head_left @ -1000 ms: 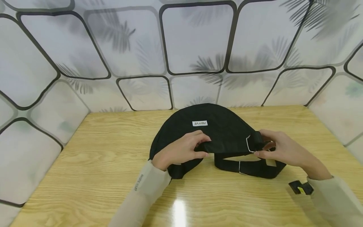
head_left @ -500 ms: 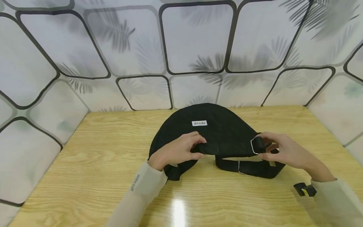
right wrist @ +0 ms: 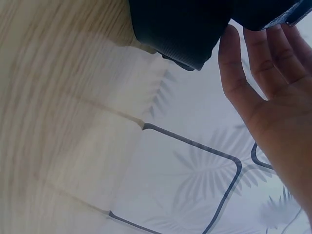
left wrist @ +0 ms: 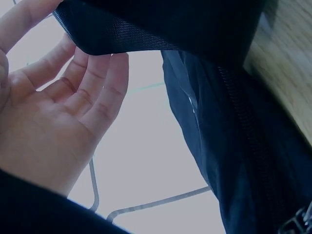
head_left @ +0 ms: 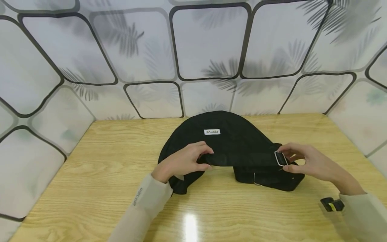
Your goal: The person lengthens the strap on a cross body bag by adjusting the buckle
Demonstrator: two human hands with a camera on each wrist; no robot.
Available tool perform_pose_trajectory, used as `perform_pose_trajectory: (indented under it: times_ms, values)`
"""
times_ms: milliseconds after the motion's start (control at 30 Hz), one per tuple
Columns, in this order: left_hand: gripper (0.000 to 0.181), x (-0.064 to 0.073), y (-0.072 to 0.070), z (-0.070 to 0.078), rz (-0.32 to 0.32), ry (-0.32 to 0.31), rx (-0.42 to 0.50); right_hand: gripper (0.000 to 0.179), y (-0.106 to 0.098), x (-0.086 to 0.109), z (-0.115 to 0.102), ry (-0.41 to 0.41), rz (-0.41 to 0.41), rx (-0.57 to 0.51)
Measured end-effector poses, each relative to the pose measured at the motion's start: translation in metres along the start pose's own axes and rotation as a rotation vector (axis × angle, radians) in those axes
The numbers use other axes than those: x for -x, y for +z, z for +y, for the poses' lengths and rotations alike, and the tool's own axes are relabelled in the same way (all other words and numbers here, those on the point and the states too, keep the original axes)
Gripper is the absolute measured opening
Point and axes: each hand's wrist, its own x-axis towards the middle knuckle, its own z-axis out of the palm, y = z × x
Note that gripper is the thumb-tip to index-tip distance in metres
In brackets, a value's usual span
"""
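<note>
A black crescent-shaped bag (head_left: pixel 229 134) with a small white label (head_left: pixel 212 132) lies on the table. Along its near side, my two hands stretch a wide black strap (head_left: pixel 242 159). My left hand (head_left: pixel 184 159) pinches the strap's left part between thumb and fingers; in the left wrist view the fingertips go behind the webbing (left wrist: pixel 131 31). At the strap's right part, my right hand (head_left: pixel 312 163) holds a silver metal slider buckle (head_left: pixel 277 158) and the webbing around it. Strap folds partly hide the right fingertips in the right wrist view.
Another strap loop with a second metal slider (head_left: pixel 254 178) hangs in front of the bag. The bag's zipper (left wrist: pixel 239 102) shows in the left wrist view. Patterned walls enclose the wooden table (head_left: pixel 99 174) at the back and sides. A small black-and-yellow object (head_left: pixel 332 204) sits by the right cuff.
My right hand has moved right with the slider buckle, and my left hand slightly left. The strap length between them has grown. The bag has stayed nearly in place.
</note>
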Motion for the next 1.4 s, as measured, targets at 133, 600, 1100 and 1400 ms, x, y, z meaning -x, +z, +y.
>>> perform_pose_trajectory:
  times_ms: [133,600,1100,1400]
  values:
    - [0.039,0.002,0.0,0.001,-0.002,0.001,-0.009,0.044,0.0,0.001,0.0,0.016,-0.011,0.015]
    - [0.033,0.043,-0.006,-0.015,-0.046,-0.081,-0.083,0.043,0.0,0.006,0.005,0.05,-0.061,-0.003]
    - [0.023,0.095,-0.021,-0.033,-0.12,-0.095,-0.088,0.038,0.0,0.009,0.008,0.075,-0.178,-0.027]
    - [0.014,0.094,-0.023,-0.036,-0.111,-0.081,-0.094,0.043,0.008,0.011,0.011,0.054,-0.167,0.032]
